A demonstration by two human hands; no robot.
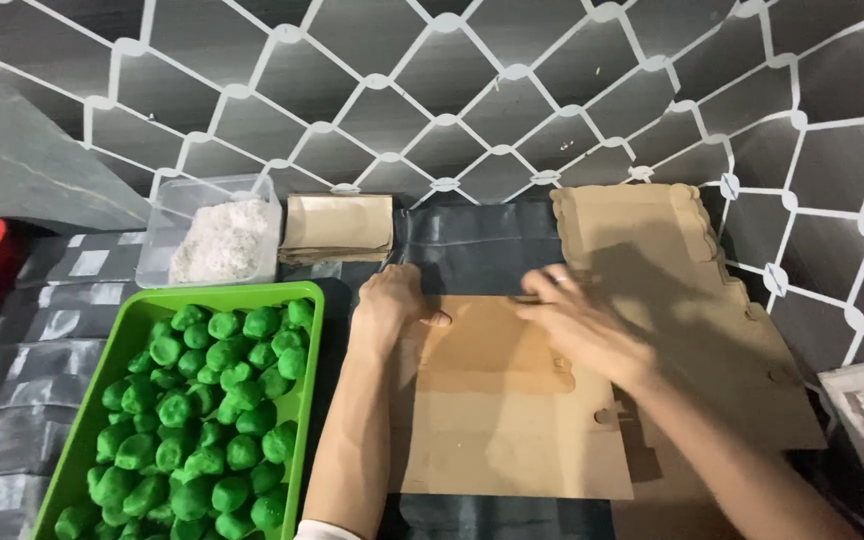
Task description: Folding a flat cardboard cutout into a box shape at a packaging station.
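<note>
Both hands press flat on a brown cardboard sheet [512, 400] lying on the dark table: left hand [389, 300] and right hand [577, 325], fingers loose, gripping nothing. A green tray [304, 400] of green balls [207, 410] sits beside the left arm.

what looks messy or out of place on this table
Nothing is spilled or damaged. The green balls sit inside the green tray, and the white shreds stay in the clear tub. Both hands, left and right, press a flat brown cardboard sheet. The pile of cardboard blanks beside it lies slightly fanned.
</note>
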